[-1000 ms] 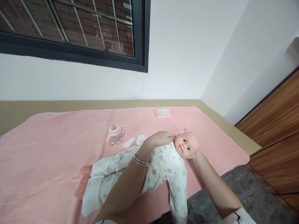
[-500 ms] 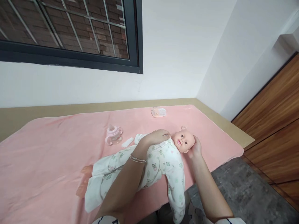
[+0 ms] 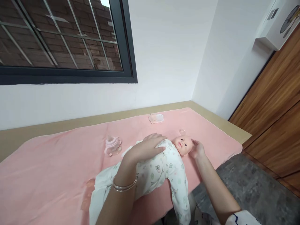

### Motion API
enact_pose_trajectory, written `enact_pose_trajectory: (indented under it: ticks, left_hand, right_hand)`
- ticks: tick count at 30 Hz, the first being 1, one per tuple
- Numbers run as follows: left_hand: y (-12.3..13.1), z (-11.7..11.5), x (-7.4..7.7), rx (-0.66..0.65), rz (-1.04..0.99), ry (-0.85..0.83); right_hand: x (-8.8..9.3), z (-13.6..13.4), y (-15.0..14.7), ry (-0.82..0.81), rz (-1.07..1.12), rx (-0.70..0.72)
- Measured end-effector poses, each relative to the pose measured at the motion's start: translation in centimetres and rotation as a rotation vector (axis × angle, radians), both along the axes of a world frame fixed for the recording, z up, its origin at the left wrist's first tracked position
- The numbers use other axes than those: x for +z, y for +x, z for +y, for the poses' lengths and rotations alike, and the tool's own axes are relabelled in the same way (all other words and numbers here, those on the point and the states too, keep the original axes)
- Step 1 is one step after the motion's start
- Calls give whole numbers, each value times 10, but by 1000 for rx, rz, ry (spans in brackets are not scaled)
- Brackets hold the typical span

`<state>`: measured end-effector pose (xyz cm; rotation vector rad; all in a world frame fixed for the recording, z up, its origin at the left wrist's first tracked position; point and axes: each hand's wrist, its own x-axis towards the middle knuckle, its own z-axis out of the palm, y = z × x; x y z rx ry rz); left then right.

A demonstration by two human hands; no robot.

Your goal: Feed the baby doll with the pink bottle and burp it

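A baby doll [image 3: 161, 168] in a white sleeper with small printed figures lies on its back on a pink blanket [image 3: 58, 162]. Flat on its chest rests my left hand [image 3: 150, 147], fingers stretched and thumb apart, a bangle on the wrist. At the right side of the doll's head [image 3: 183, 145], my right hand [image 3: 197, 150] touches it with loosely bent fingers, open. One sleeve hangs over the near edge of the blanket. My left forearm covers part of the doll's legs.
A pink-handled baby bottle [image 3: 112, 146] stands beyond the doll's waist. A small clear-and-white packet [image 3: 156, 118] lies near the back edge. A clear ring-shaped item [image 3: 182, 132] is by the doll's head. Behind are a wall and barred window [image 3: 70, 40]; wooden panels [image 3: 276, 106] stand right.
The camera view has tilted and shifted. My left hand has spread its fingers and thumb over the doll's chest. My right hand stays at the head, its fingers now more at the side.
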<state>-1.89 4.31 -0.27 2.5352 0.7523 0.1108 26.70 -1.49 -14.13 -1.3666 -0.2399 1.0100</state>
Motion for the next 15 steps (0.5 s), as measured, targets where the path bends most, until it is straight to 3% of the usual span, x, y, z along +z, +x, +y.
enact_pose_trajectory:
  ticks: [3,5,7,10,15]
  left_hand:
    - [-22,-23,17,82,2,54]
    - [-33,-32,23,154,9,82]
    - [-39,-35,27,216,25,96]
    - [-41,-30,29,267,53,96]
    - [-41,-21,26,327,74,105]
  right_hand:
    - [13,19,26,-56,-249,-103]
    - [28,38,42,-69,-459,-79]
    - [44,58,54,-115,-695,56]
    - [58,83,64,-264,-997,367]
    - [61,103,47,-513,-1379,746]
